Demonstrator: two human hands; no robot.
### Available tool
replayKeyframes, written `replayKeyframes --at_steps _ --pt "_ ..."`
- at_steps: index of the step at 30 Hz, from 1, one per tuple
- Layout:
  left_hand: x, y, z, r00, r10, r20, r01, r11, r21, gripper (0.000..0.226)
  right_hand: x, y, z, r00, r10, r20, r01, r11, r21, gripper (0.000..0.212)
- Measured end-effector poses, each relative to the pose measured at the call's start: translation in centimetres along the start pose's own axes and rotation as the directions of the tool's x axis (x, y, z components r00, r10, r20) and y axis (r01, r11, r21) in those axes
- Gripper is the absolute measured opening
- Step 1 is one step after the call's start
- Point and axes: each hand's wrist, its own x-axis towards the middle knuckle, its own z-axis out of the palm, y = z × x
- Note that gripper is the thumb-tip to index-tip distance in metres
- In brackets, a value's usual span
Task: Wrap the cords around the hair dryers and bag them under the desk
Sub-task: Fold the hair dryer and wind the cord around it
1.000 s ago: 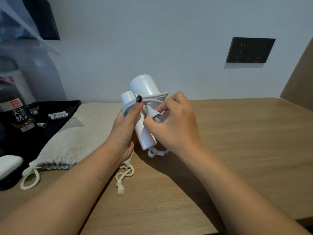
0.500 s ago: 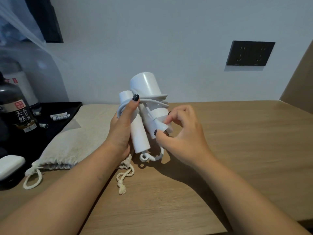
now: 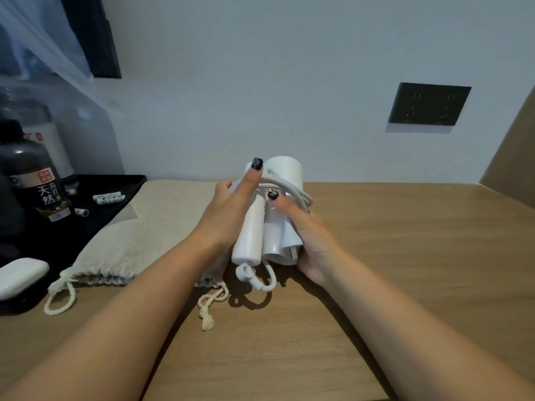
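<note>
1. White hair dryer [image 3: 278, 215] held just above the wooden desk [image 3: 376, 285], folded, handle lying beside the barrel, between both hands.
2. Left hand [image 3: 228, 215] grips the handle side; its thumb with dark nail presses the white cord [image 3: 292, 189] where that loops over the top of the dryer.
3. Right hand [image 3: 309, 235] curls round the barrel side, thumb laid across the front, fingers behind (not visible).
4. A white plug [image 3: 291, 238] sits tucked against the barrel by the right palm; a short cord loop hangs below the handle end.
5. Beige drawstring bag [image 3: 139, 235] lies flat on the desk behind and left of the hands, mouth toward the viewer, rope ends loose on the wood. Contents cannot be told.
6. Black tray [image 3: 121, 183] at far left holds a dark bottle [image 3: 37, 180] and small white sachets [image 3: 108, 197].
7. Dark wall socket [image 3: 430, 104] up right.
</note>
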Motion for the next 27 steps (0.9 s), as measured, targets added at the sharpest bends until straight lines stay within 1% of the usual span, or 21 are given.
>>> replayKeyframes --at_steps 2,4,5,6,8,10,11,13,14,15,16,18,20,21,22,24,27 --pt "0.0 0.5 -0.3 0.998 0.04 -0.047 -0.03 0.983 0.183 0.11 0.1 0.1 0.0 1.0 0.019 -0.004 -0.019 0.999 0.037 0.07" --pt "-0.6 1.1 -0.4 0.986 0.133 -0.103 -0.088 0.931 0.354 0.107 0.1 0.1 0.0 1.0 0.011 -0.027 -0.01 0.998 0.063 0.071" --pt "-1.0 1.3 -0.4 0.977 0.183 -0.114 -0.124 0.908 0.4 0.105 0.0 0.1 -0.1 0.999 0.009 -0.036 -0.006 0.997 0.083 0.072" --pt "-1.2 1.4 -0.7 0.97 0.212 -0.123 -0.144 0.899 0.414 0.101 0.0 0.0 -0.2 0.999 0.009 -0.042 -0.005 0.994 0.113 0.073" --pt "-1.9 1.4 -1.3 0.958 0.243 -0.155 -0.18 0.924 0.337 0.081 -0.3 -0.1 -0.5 0.999 0.012 -0.032 -0.006 0.982 0.188 0.073" --pt "-2.8 1.0 -2.6 0.953 0.261 -0.157 -0.211 0.938 0.275 0.063 -0.8 -0.4 -0.8 1.0 0.009 0.007 -0.01 0.965 0.262 0.061" --pt "-3.4 0.7 -3.4 0.951 0.278 -0.132 -0.232 0.929 0.289 0.054 -1.0 -0.6 -0.9 1.0 0.005 0.03 -0.014 0.954 0.3 0.051" --pt "-4.6 0.2 -5.6 0.953 0.296 -0.057 -0.255 0.893 0.371 0.029 -1.3 -1.0 -1.0 0.998 -0.005 0.065 -0.019 0.932 0.361 0.037" --pt "-5.2 0.0 -6.8 0.961 0.278 -0.006 -0.249 0.871 0.424 0.026 -1.5 -1.1 -1.0 0.998 -0.006 0.064 -0.018 0.927 0.375 0.033" --pt "-5.9 -0.1 -8.1 0.969 0.242 0.053 -0.236 0.836 0.495 0.033 -1.6 -1.2 -0.9 0.998 -0.005 0.06 -0.018 0.924 0.382 0.032" --pt "-6.6 -0.1 -9.4 0.977 0.18 0.118 -0.215 0.778 0.59 0.041 -1.8 -1.3 -0.8 0.998 -0.006 0.055 -0.016 0.921 0.39 0.032" --pt "-7.6 -0.1 -11.2 0.977 0.032 0.209 -0.182 0.629 0.756 0.05 -2.1 -1.4 -0.7 0.999 -0.003 0.039 -0.013 0.918 0.396 0.038" --pt "-8.0 -0.6 -12.2 0.971 -0.085 0.224 -0.154 0.493 0.856 0.055 -2.3 -1.3 -0.7 1.0 -0.002 0.028 -0.009 0.92 0.391 0.045" --pt "-7.9 -1.0 -12.3 0.969 -0.112 0.222 -0.152 0.442 0.884 0.055 -2.5 -1.3 -0.8 1.0 -0.001 0.023 -0.007 0.923 0.384 0.047" --pt "-7.9 -1.3 -12.2 0.969 -0.123 0.216 -0.15 0.404 0.902 0.052 -2.6 -1.2 -0.8 1.0 -0.002 0.019 -0.005 0.926 0.377 0.048" --pt "-7.8 -1.9 -11.5 0.972 -0.108 0.211 -0.158 0.369 0.916 0.047 -3.1 -1.2 -0.9 1.0 -0.002 0.018 -0.005 0.928 0.372 0.045" --pt "-7.6 -2.2 -9.5 0.982 -0.015 0.186 -0.173 0.303 0.937 0.044 -4.4 -1.2 -0.8 1.0 0.006 0.025 -0.015 0.923 0.384 0.041"
